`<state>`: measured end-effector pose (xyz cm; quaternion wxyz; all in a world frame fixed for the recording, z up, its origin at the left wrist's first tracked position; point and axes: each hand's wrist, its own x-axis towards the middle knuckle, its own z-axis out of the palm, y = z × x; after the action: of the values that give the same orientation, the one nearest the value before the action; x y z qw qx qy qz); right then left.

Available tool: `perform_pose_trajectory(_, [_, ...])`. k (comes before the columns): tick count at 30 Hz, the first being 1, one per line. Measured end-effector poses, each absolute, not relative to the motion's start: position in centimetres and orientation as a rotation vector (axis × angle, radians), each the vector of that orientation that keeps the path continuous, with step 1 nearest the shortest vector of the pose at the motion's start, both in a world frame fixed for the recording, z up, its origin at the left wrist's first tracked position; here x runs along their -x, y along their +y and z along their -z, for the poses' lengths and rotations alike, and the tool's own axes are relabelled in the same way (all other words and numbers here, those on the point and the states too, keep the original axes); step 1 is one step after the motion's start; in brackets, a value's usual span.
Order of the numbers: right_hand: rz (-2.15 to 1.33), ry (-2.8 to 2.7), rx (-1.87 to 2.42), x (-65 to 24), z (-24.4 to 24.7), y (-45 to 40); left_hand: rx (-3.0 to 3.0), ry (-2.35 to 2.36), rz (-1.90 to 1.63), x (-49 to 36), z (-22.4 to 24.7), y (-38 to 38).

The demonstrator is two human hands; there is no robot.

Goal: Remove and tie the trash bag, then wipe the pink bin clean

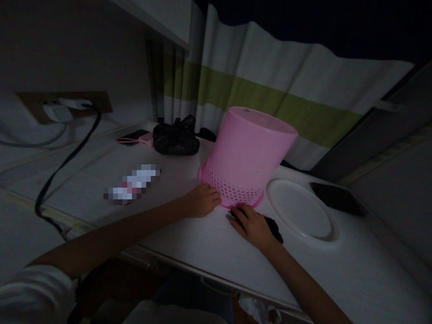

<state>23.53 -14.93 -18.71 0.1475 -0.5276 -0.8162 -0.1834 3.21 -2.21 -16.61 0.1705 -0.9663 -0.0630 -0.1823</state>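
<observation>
A pink plastic wastebasket [253,144] stands upside down on the white desk, its closed base up and its mesh band and flared rim at the bottom. My left hand [202,200] has its fingers curled against the near left part of that rim. Just right of it, my right hand [253,225] is closed over a dark, limp black bundle [274,228], perhaps a plastic bag, which lies at the near rim. The palm and fingers cover much of the bundle. Beside the basket on the right lies a round white lid or tray [303,211].
A knotted black plastic bag [176,138] sits at the back, beside a pink power bank [146,139]. A phone with a blurred screen [133,183] lies left. A dark flat device [335,198] is at far right. Cables run from the wall socket [97,101]; a curtain [286,96] hangs behind.
</observation>
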Motion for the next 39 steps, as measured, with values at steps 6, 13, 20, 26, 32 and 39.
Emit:
perform_pose_trajectory(6, [0.223,-2.246,1.477,-24.1,19.0,-14.8,2.782,-0.221,0.587,-5.8,17.4,-3.8])
perform_pose_trajectory(13, [0.239,-2.063,1.478,-24.1,17.7,-14.9,2.889,-0.296,0.617,-6.0,19.2,-4.0])
perform_pose_trajectory(20, [0.936,-2.260,1.365,-23.9,18.4,-13.1,2.892,-0.203,0.663,-6.2,19.6,-3.8])
perform_pose_trajectory(26, [1.116,-2.407,1.024,-24.4,18.0,-11.6,2.979,-0.207,0.755,-6.0,20.0,-2.9])
perform_pose_trajectory(32, [1.038,-2.438,1.095,-25.2,19.6,-11.5,3.023,-0.179,0.771,-5.8,20.0,-2.5])
perform_pose_trajectory(39, [0.890,-2.532,1.151,-25.3,19.1,-12.0,3.055,-0.197,0.753,-5.9,19.8,-2.5])
